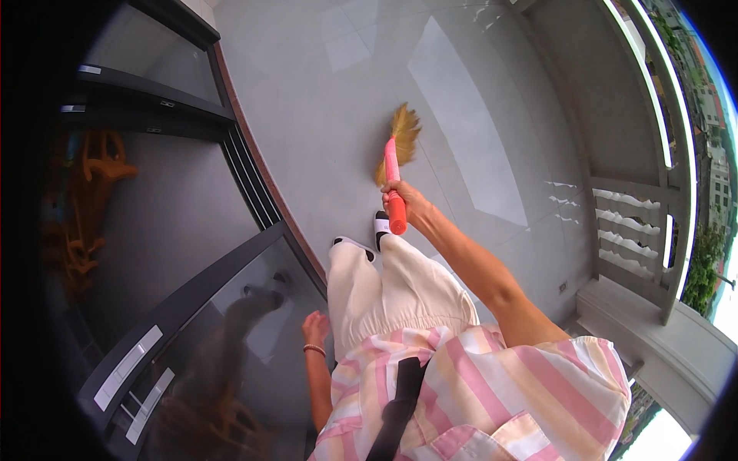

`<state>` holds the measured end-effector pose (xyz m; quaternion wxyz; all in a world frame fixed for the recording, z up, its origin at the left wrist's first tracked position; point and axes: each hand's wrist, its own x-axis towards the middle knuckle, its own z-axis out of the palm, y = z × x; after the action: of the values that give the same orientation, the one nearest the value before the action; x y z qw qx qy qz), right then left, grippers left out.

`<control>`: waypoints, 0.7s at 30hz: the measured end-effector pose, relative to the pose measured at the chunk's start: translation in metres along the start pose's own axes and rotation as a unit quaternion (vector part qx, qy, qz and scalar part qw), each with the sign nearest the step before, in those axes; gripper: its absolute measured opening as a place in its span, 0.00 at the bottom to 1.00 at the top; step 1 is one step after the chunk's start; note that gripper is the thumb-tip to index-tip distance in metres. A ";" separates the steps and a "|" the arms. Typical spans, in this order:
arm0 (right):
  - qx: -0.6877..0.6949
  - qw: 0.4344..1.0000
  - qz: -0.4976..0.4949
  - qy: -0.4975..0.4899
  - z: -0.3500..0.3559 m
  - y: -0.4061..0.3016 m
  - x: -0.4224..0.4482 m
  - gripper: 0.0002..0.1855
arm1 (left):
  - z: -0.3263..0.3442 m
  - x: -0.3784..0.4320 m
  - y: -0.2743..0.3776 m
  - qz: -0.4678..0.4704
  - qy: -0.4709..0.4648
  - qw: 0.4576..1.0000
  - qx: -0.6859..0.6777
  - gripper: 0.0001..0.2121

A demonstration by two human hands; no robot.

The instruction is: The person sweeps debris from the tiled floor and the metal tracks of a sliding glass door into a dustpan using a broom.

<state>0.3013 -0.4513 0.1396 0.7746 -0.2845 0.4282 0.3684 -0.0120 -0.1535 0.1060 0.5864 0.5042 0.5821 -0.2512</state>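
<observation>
My right hand point(402, 197) grips the red-pink plastic handle point(392, 161) of a grass broom, close to its rounded red end. The broom's yellow-brown bristles point(405, 129) fan out low over the grey floor beyond my feet, slightly blurred. Down at my left side hangs my left hand point(315, 328), its fingers loosely curled and nothing visible in them. It is nearest to the glass door panel point(230, 334), with a bracelet around the wrist. My feet, in white and black slides point(381, 226), stand just behind the broom.
Grey glossy floor tiles point(300, 86) carry bright reflections. To the left, dark-framed sliding doors with a track point(251, 178) and reddish sill point(259, 150) border the floor; brown wooden furniture point(106, 155) shows inside. A balcony wall with balusters point(628, 222) and rail runs along the right.
</observation>
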 end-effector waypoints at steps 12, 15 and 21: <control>-0.389 0.895 -0.086 0.202 -0.001 -0.043 -0.080 0.08 | -0.016 0.043 0.067 -0.031 -0.019 0.999 0.005 0.13; -0.429 0.857 -0.116 0.263 -0.024 -0.074 -0.041 0.08 | -0.025 0.048 0.093 -0.007 -0.018 1.000 -0.020 0.13; -0.392 0.848 -0.118 0.335 -0.032 -0.177 0.081 0.06 | -0.069 0.046 0.124 -0.009 -0.010 1.000 0.017 0.12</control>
<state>0.4604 -0.5492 0.0764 0.4452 -0.7193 0.4450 0.2939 0.0767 -0.0337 0.1128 0.5813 0.5064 0.5765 -0.2706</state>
